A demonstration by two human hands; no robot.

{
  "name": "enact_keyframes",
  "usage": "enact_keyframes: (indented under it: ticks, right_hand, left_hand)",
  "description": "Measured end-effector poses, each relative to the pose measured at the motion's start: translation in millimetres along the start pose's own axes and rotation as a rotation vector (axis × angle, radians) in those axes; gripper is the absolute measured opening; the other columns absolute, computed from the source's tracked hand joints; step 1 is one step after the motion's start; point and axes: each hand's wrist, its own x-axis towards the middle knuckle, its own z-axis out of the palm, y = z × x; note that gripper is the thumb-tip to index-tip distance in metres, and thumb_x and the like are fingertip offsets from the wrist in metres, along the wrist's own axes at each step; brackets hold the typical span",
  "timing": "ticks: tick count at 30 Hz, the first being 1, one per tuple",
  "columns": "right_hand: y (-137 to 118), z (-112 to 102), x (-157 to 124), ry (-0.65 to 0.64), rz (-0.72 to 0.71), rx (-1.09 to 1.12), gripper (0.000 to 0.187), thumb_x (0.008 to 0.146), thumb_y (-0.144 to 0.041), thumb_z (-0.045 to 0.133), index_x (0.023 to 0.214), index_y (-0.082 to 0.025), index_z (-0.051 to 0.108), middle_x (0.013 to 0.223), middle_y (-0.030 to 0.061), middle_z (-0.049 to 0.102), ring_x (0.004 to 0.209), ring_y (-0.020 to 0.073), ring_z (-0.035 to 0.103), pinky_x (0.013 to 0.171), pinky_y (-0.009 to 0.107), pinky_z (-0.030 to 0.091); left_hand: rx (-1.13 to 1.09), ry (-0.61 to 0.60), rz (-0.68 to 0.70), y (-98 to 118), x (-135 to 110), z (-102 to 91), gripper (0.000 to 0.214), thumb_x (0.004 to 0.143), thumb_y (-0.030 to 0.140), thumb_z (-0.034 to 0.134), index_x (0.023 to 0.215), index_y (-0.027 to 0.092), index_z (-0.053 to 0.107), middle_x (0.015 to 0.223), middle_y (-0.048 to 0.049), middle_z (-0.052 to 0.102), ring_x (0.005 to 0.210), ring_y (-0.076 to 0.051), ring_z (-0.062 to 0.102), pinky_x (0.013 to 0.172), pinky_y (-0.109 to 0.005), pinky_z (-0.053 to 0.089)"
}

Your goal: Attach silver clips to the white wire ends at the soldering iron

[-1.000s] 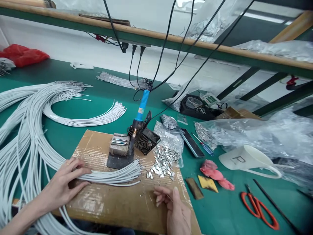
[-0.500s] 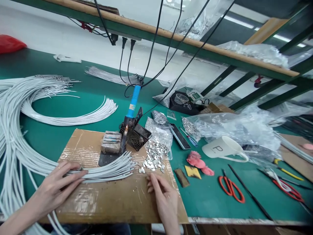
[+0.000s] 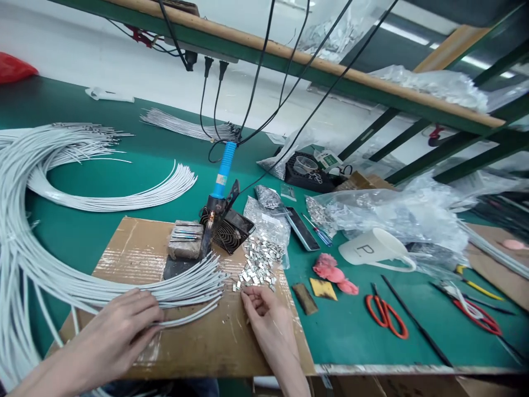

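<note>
Fingers point(image 3: 144, 315) of the left hand point(image 3: 118, 336) lie flat, pinning wires point(image 3: 194, 281) before the iron point(image 3: 221, 182), while the right hand point(image 3: 266, 320) curls beside clips point(image 3: 260, 264), grip unclear.

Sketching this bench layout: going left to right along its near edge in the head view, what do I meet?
First the left hand → bundle of thin white wires → right hand → dark brown flat block → red-handled scissors → red-handled hand tool.

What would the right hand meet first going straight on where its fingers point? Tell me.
Probably the loose pile of small metal clips on the cardboard, just beyond the right hand; depth is unclear.
</note>
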Motion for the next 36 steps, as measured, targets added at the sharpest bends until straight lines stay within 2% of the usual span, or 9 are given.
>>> enact_keyframes:
  ticks: [3,6,8,11,14,18,22,29,36]
  right_hand:
    - [4,-20,-3,0.075,0.022,-0.062,0.044,0.085,-0.061,0.059,0.084,-0.022,0.079,0.08,0.007,0.078,0.07,0.0243,0.071,0.065,0.032,0.056]
    - [19,-58,3,0.328,0.144,-0.202,0.051,0.083,-0.065,0.056,0.087,-0.02,0.078,0.093,0.0135,0.078,0.082,0.0314,0.07,0.078,0.041,0.054]
    - [32,-84,11,0.474,0.25,-0.31,0.05,0.077,-0.066,0.058,0.08,-0.019,0.076,0.09,0.019,0.075,0.083,0.0394,0.067,0.08,0.052,0.049]
    - [49,-106,22,0.501,0.33,-0.354,0.041,0.058,-0.062,0.072,0.065,-0.022,0.071,0.082,0.019,0.076,0.088,0.0457,0.066,0.08,0.056,0.047]
    - [59,-105,25,0.488,0.37,-0.301,0.037,0.055,-0.057,0.072,0.066,-0.022,0.071,0.072,0.0139,0.078,0.077,0.0412,0.071,0.077,0.053,0.051]
    - [60,-90,22,0.547,0.33,-0.238,0.044,0.068,-0.059,0.061,0.089,-0.021,0.068,0.092,0.013,0.081,0.09,0.034,0.075,0.084,0.044,0.056]
    - [55,-88,25,0.545,0.365,-0.339,0.05,0.066,-0.065,0.07,0.088,-0.02,0.072,0.096,0.0179,0.079,0.102,0.0449,0.069,0.091,0.056,0.048]
    - [52,-96,26,0.524,0.438,-0.312,0.036,0.057,-0.053,0.082,0.073,-0.023,0.075,0.088,0.0152,0.08,0.091,0.0439,0.069,0.084,0.055,0.048]
    - [47,-87,14,0.658,0.306,-0.048,0.032,0.062,-0.046,0.082,0.08,-0.022,0.071,0.095,0.0131,0.077,0.106,0.0432,0.067,0.101,0.064,0.044]
  left_hand:
    - [0.037,-0.126,0.017,2,6,15.5,0.021,0.098,0.01,0.047,0.088,0.023,0.06,0.081,-0.0028,0.067,0.074,-0.023,0.065,0.069,-0.034,0.048]
    - [0.003,-0.135,0.0,5,6,25.7,0.021,0.099,0.01,0.046,0.093,0.023,0.061,0.091,-0.0045,0.067,0.081,-0.024,0.065,0.076,-0.037,0.048]
    - [-0.068,-0.106,-0.048,7,5,28.8,0.02,0.1,0.011,0.047,0.098,0.025,0.062,0.099,-0.0048,0.067,0.088,-0.024,0.065,0.081,-0.037,0.049]
    - [-0.201,0.012,-0.156,10,3,28.9,0.019,0.1,0.015,0.051,0.11,0.027,0.062,0.109,-0.0058,0.066,0.099,-0.024,0.066,0.086,-0.035,0.05]
    - [-0.292,0.106,-0.272,7,5,23.4,0.012,0.1,0.021,0.055,0.108,0.025,0.062,0.109,-0.005,0.066,0.085,-0.018,0.067,0.077,-0.029,0.052]
    - [-0.349,0.176,-0.449,1,14,11.2,0.011,0.098,0.03,0.06,0.094,0.023,0.067,0.091,-0.002,0.069,0.069,-0.016,0.064,0.067,-0.028,0.051]
    - [-0.422,0.222,-0.581,1,25,3.8,0.015,0.094,0.034,0.064,0.086,0.023,0.071,0.084,-0.001,0.07,0.067,-0.017,0.062,0.064,-0.028,0.05]
    - [-0.491,0.232,-0.637,2,33,5.4,0.019,0.094,0.035,0.063,0.084,0.022,0.071,0.081,-0.0007,0.069,0.066,-0.017,0.058,0.062,-0.028,0.047]
    - [-0.509,0.22,-0.681,-3,35,7.0,0.019,0.093,0.037,0.063,0.083,0.022,0.071,0.084,-0.0013,0.07,0.07,-0.018,0.058,0.065,-0.03,0.046]
